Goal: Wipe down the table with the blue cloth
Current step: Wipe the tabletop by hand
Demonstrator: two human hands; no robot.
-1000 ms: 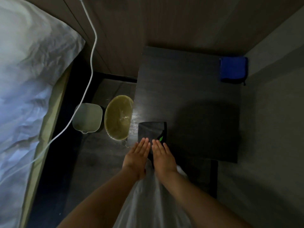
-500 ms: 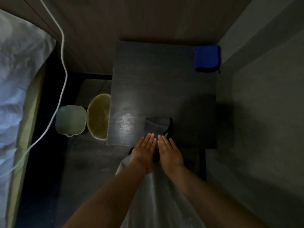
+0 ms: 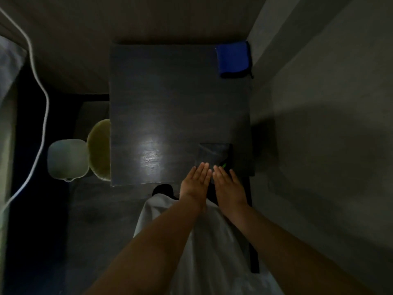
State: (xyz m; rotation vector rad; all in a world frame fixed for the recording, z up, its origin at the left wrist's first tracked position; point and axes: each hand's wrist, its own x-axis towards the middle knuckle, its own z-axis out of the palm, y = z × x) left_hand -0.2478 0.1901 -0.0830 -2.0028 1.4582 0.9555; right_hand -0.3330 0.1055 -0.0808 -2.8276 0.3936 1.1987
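Table, one blue cloth, two flat hands

1. The table looks like dark wood-grain board, smooth, with a glossy patch of reflected light.
2. The blue cloth is soft, matt fabric.
3. The dark pouch looks slightly shiny.
4. The white cable is smooth.

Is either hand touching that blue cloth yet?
Apart. The head view shows the blue cloth at the table's far right corner, while the left hand and right hand are at the near edge.
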